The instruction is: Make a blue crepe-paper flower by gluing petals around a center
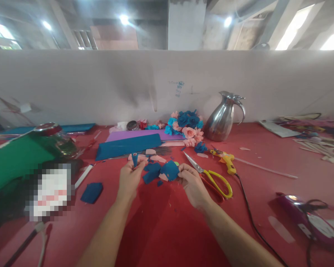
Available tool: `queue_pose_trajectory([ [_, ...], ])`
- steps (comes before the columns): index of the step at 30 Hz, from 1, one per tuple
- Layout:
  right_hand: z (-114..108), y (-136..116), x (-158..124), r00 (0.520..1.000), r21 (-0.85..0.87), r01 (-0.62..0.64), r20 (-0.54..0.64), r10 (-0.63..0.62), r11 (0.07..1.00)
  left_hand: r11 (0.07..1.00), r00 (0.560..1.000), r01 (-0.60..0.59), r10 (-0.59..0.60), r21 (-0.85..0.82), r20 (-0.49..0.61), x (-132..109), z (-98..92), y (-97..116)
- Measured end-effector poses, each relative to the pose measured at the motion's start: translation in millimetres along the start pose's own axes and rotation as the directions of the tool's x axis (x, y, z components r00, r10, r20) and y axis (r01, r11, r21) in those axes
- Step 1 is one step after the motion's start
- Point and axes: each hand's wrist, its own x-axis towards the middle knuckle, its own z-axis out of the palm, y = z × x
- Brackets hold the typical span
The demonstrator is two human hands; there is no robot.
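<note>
My left hand (130, 177) pinches a small blue petal piece (134, 158) between its fingertips, held just above the red table (167, 226). Beside it, my right hand (191, 182) is closed on a partly formed blue paper flower (169, 170). Loose blue scraps (151, 173) lie between the two hands. Yellow-handled scissors (211, 176) rest just right of my right hand, blades pointing up-left.
A yellow glue gun (226, 159) with a black cord lies behind the scissors. A steel jug (222, 118), a cluster of pink and blue paper flowers (187, 126), blue and purple foam sheets (128, 146), a green jar (55, 141) and pliers (30, 237) ring the work spot.
</note>
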Motion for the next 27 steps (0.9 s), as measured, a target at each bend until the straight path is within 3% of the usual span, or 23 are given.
queue_pose_trajectory([
  [1, 0.7, 0.5, -0.1, 1.000, 0.023, -0.015, 0.007, 0.015, 1.000, 0.994, 0.992, 0.084, -0.077, -0.072, 0.095, -4.5, 3.5, 4.1],
  [3, 2.8, 0.8, -0.4, 0.999, 0.031, -0.048, 0.016, 0.048, 0.998, 0.959, 0.919, 0.266, -0.220, -0.102, 0.328, -13.3, 10.6, 10.1],
  [5, 5.2, 0.5, -0.4, 0.996, -0.016, -0.080, 0.041, 0.080, 0.997, 0.932, 0.845, 0.337, -0.236, -0.135, 0.480, -19.2, 15.8, 11.2],
  [6, 6.1, 0.1, 0.0, 0.994, -0.048, -0.092, 0.063, 0.095, 0.995, 0.930, 0.835, 0.339, -0.227, -0.144, 0.502, -20.4, 17.5, 9.9],
  [10, 5.8, -1.1, 3.6, 0.994, -0.207, -0.064, 0.071, 0.080, 0.976, 0.940, 0.860, 0.316, -0.226, -0.129, 0.459, -14.7, 19.7, 1.2],
  [12, 4.6, -0.2, 5.1, 0.998, -0.286, -0.024, 0.056, 0.042, 0.958, 0.937, 0.892, 0.323, -0.254, -0.135, 0.374, -10.8, 19.6, 0.2],
  [16, 4.8, 7.0, 5.1, 0.999, -0.319, -0.022, 0.016, 0.029, 0.947, 0.930, 0.924, 0.315, -0.255, -0.189, 0.286, -9.3, 18.3, 2.6],
  [22, 5.0, 17.1, 4.6, 1.000, -0.346, -0.018, -0.014, 0.014, 0.938, 0.948, 0.916, 0.265, -0.190, -0.178, 0.353, -11.6, 18.4, -2.3],
  [27, 7.1, 15.4, 2.9, 1.000, -0.449, 0.021, -0.011, -0.029, 0.894, 0.949, 0.857, 0.261, -0.142, -0.179, 0.496, -16.5, 19.3, -0.3],
])
